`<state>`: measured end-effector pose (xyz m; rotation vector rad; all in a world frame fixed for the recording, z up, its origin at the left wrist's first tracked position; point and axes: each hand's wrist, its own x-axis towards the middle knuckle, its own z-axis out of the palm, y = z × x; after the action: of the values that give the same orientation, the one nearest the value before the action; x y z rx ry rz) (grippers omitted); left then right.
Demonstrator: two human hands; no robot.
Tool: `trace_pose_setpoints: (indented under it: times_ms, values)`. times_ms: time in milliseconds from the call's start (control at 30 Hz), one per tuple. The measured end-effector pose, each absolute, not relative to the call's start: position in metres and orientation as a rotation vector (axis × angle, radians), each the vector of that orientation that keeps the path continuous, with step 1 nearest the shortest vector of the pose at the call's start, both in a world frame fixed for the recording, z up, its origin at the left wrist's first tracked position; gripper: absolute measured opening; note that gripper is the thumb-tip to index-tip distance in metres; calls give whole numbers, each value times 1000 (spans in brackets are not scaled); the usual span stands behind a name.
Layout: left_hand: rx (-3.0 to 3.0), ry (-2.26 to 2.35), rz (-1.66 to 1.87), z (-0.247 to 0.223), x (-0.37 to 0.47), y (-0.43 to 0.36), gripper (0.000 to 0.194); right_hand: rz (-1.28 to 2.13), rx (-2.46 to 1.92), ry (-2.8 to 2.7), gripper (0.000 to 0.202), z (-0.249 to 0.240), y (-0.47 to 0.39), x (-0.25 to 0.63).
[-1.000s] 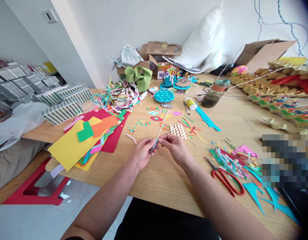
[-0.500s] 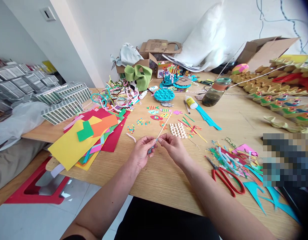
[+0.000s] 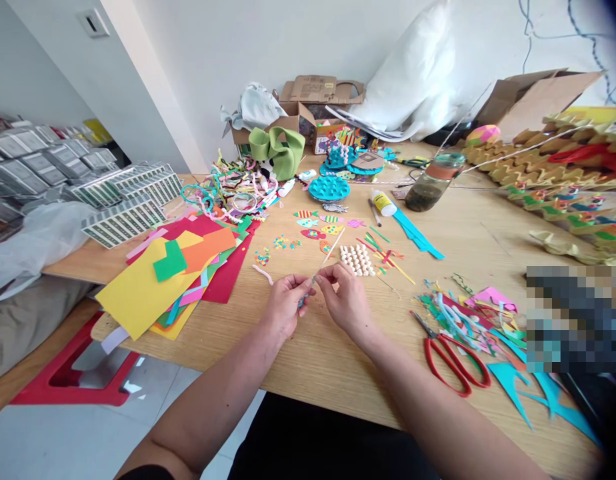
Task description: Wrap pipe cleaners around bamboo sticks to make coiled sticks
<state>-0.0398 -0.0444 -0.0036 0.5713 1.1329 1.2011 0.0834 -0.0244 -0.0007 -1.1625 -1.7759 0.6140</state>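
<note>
A thin pale stick (image 3: pixel 333 248) rises from between my hands, with something blue-grey and small around its lower end. My left hand (image 3: pixel 287 301) is closed on that lower end. The fingertips of my right hand (image 3: pixel 344 293) pinch at the same spot, touching or almost touching the left fingertips. Beyond the hands lie several colourful paper fish (image 3: pixel 313 234). Rows of small cream balls (image 3: pixel 357 261) sit just right of the stick. A pink fuzzy strip (image 3: pixel 263 275) lies left of my left hand.
Coloured paper sheets (image 3: pixel 153 287) are stacked at the left. Red-handled scissors (image 3: pixel 453 363) lie at the right beside paper scraps (image 3: pixel 493 300). Farther back stand a glue bottle (image 3: pixel 384 203), a blue bumpy disc (image 3: pixel 329 189), a jar of dark liquid (image 3: pixel 435 183) and egg cartons (image 3: pixel 548 150).
My right hand has shifted slightly and its fingers are more bent at the stick's lower end. My left hand keeps its hold almost unchanged.
</note>
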Motion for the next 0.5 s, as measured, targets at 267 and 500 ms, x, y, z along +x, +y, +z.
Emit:
trace_pose_setpoints:
  times_ms: [267,500]
  values:
    - [479,995,1168,0,-45,-42,26,1149,-1144,-1544,28,-1,-17,87]
    - [575,1079,1158,2,-39,-47,27,1178,-1163,-1564,34,-4,-17,85]
